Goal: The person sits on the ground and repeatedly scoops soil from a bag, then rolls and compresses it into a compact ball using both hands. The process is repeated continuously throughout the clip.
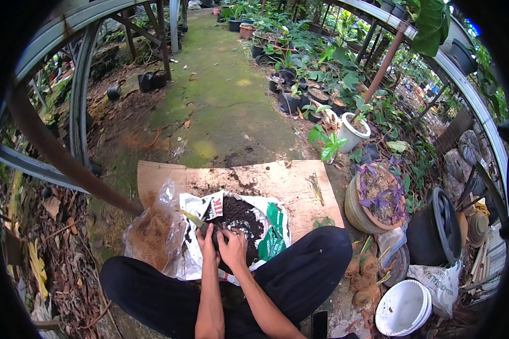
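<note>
Dark potting soil (233, 209) lies in an opened white and green plastic sack (280, 224) on a cardboard sheet (297, 182). My left hand (207, 243) and my right hand (233, 245) meet over the soil, around a dark clump that looks like soil at the base of a plant cutting (191, 217). The cutting's pale green stem leans up to the left. My fingers and thumbs partly hide the clump. Left of the sack, brown coconut-like fibre (155, 235) sits in a clear plastic bag (167, 193).
Fibre-wrapped balls (367, 271), stacked white pots (403, 307), a clay pot with purple leaves (352, 203) and a black bucket (424, 229) stand at my right. A rusty metal pole (85, 178) slants in from the left. Potted plants (288, 101) line the mossy path (225, 97).
</note>
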Demonstrator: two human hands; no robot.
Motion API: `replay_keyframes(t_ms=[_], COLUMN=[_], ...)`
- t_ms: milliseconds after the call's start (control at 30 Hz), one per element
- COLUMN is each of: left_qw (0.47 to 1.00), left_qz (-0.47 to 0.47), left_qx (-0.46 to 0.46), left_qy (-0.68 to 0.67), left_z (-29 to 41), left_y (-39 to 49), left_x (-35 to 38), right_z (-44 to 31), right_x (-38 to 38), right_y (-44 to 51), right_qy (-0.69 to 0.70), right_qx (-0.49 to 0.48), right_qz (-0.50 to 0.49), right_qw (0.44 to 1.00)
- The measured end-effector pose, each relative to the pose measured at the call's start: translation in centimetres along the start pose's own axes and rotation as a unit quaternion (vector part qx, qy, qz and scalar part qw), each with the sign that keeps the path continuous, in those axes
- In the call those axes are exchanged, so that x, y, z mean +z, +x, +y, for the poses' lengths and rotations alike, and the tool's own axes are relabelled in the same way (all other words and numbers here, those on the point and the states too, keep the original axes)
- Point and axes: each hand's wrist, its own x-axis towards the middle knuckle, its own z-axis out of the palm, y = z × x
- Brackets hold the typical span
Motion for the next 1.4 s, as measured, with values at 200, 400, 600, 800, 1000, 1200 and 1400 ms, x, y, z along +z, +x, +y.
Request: replay_keyframes(t_ms=[200,400,600,800,1000,1200,1400], left_qw=[0.998,0.995,0.988,0.975,0.908,0.834,0.847], left_qz=[0.032,-0.040,-0.050,-0.005,-0.053,-0.054,-0.032], left_qx=[0.008,-0.016,-0.049,0.014,0.149,0.237,0.231], left_qy=[0.044,0.085,0.138,0.220,0.388,0.496,0.478], left_z=[0.7,1.3,1.6,2.0,2.8,3.3,1.7], left_y=[-1.0,-2.1,-2.4,-1.8,-2.8,-2.4,-1.9], left_x=[1.0,2.2,1.9,3.1,4.4,4.2,3.5], right_z=[1.7,2.3,2.7,2.9,3.1,3.3,3.7], right_x=[-0.9,1.1,2.1,1.5,0.7,0.3,2.1], right_y=[2.9,4.5,2.8,3.9,4.0,3.8,3.3], right_qy=[0.133,0.074,0.079,0.232,0.503,0.640,0.553], right_qx=[-0.026,-0.007,-0.002,0.185,0.284,0.348,0.306], right_qz=[0.101,0.067,0.023,-0.061,-0.116,-0.166,-0.176], right_qw=[0.986,0.995,0.997,0.953,0.808,0.665,0.755])
